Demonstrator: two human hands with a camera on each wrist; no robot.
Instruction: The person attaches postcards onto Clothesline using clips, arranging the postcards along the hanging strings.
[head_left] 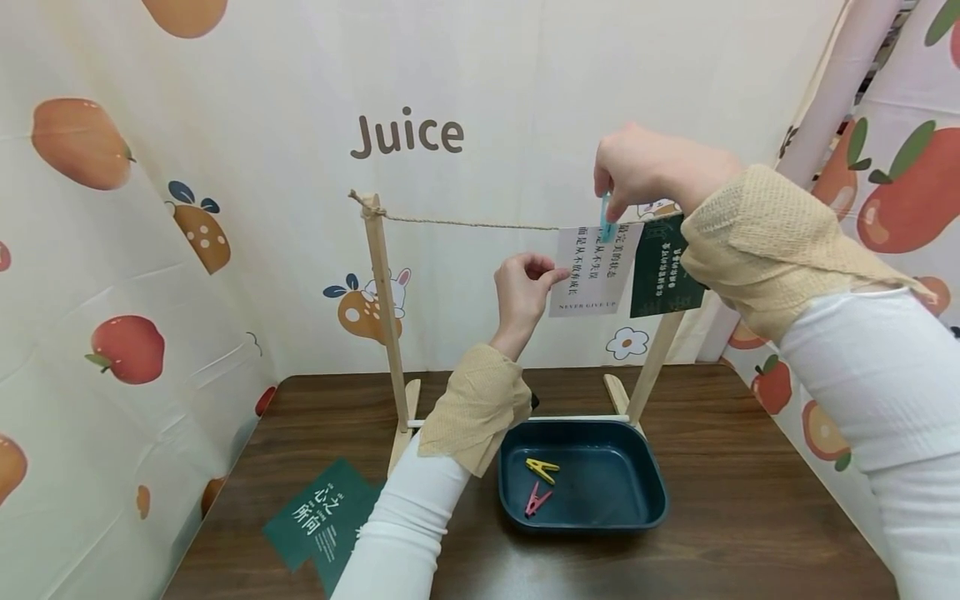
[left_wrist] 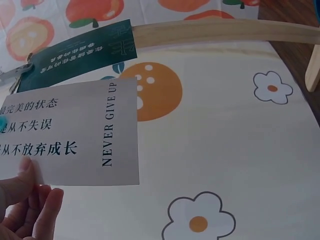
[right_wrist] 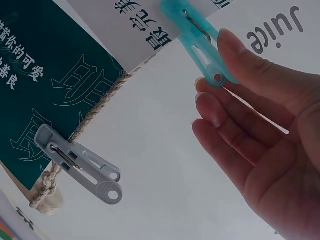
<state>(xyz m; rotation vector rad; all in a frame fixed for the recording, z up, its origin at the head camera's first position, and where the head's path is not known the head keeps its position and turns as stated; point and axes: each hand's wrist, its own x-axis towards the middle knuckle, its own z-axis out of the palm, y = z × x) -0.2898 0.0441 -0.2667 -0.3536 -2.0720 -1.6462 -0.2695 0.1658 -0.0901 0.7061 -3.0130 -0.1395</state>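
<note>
A pale card with dark lettering (head_left: 592, 279) hangs at the twine (head_left: 472, 223) strung between two wooden posts. My left hand (head_left: 521, 292) pinches its left edge between thumb and fingers, seen also in the left wrist view. Above, my right hand (head_left: 637, 167) holds a light blue clothespin (right_wrist: 197, 42) by its handles, thumb on one side and fingers on the other; its jaws are over the card's top edge. Right beside it hangs a dark green card (head_left: 663, 268), with a grey clothespin (right_wrist: 80, 165) on the twine at its top.
A dark blue basin (head_left: 615, 492) on the wooden table contains a yellow clothespin (head_left: 542, 470) and a pink clothespin (head_left: 537, 500). Green cards (head_left: 322, 517) lie at the left, partly behind my left arm. The left post (head_left: 386, 308) stands near a printed curtain.
</note>
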